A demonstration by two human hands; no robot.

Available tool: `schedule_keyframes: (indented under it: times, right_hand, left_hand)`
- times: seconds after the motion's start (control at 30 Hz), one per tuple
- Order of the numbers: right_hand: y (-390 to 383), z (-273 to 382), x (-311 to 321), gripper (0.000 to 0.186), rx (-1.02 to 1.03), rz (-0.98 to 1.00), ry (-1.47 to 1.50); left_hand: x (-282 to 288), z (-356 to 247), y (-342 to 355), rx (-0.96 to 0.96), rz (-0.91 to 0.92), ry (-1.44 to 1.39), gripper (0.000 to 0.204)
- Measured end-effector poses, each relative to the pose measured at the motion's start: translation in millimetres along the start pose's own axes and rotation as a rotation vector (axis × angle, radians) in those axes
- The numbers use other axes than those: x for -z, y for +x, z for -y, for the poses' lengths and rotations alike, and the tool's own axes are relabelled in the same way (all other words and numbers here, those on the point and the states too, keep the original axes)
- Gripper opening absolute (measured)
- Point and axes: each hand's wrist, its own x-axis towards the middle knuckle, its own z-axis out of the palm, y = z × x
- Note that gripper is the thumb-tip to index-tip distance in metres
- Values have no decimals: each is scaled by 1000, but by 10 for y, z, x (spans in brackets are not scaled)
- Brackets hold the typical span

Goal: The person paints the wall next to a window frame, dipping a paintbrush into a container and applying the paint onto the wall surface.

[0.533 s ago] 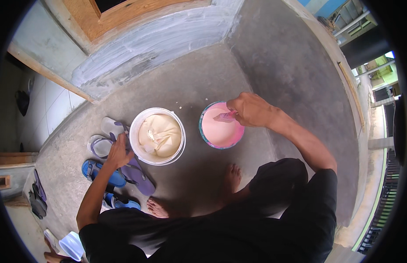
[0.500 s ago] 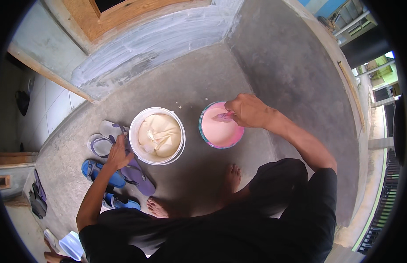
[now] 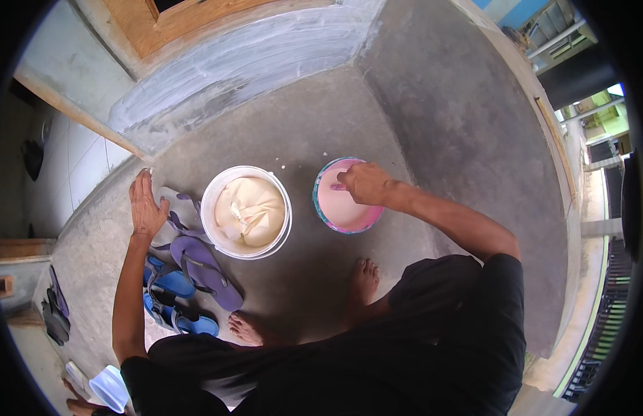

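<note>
A pink tub (image 3: pixel 368 223) with a turquoise patterned rim stands on the floor, holding a pale pinkish-white liquid (image 3: pixel 341 206). Above it, my right hand (image 3: pixel 366 184) is closed round a short pink tool (image 3: pixel 337 186); the end of the tool is not clear to see. My left hand (image 3: pixel 147 208) is held out over the grey sandals with its fingers straight and nothing in its palm; a whitish smear shows at the fingertips. Left of the tub stands a white bucket (image 3: pixel 209 232), in which lies a folded cream-coloured bag or sheet (image 3: pixel 248 208).
Purple (image 3: pixel 209 274), blue (image 3: pixel 170 279) and grey sandals (image 3: pixel 174 199) crowd the floor left of the bucket. Ahead is a low wall (image 3: pixel 231 76) with whitish brushed streaks. Another person's hand (image 3: pixel 80 404) is beside a pale blue container (image 3: pixel 110 388) at lower left.
My left hand has moved left and forward, away from the sandals by the bucket, its fingers now stretched out. My right hand has shifted slightly left over the tub.
</note>
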Motion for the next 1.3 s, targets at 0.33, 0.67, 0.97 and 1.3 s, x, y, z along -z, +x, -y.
schedule_keyframes:
  times: [0.33, 0.67, 0.97, 1.3]
  right_hand:
    - [23, -129, -267, 21, 91, 30, 101]
    - [-132, -68, -3, 22, 87, -9, 365]
    - [-147, 73, 192, 20, 64, -100, 161]
    - [9, 16, -226, 23, 86, -301, 48]
  left_hand:
    - [51, 514, 229, 148, -186, 96, 71]
    - [98, 814, 162, 212, -277, 126, 69]
    - [84, 1081, 56, 287, -287, 174, 66]
    - [76, 1074, 0, 242, -302, 190, 65]
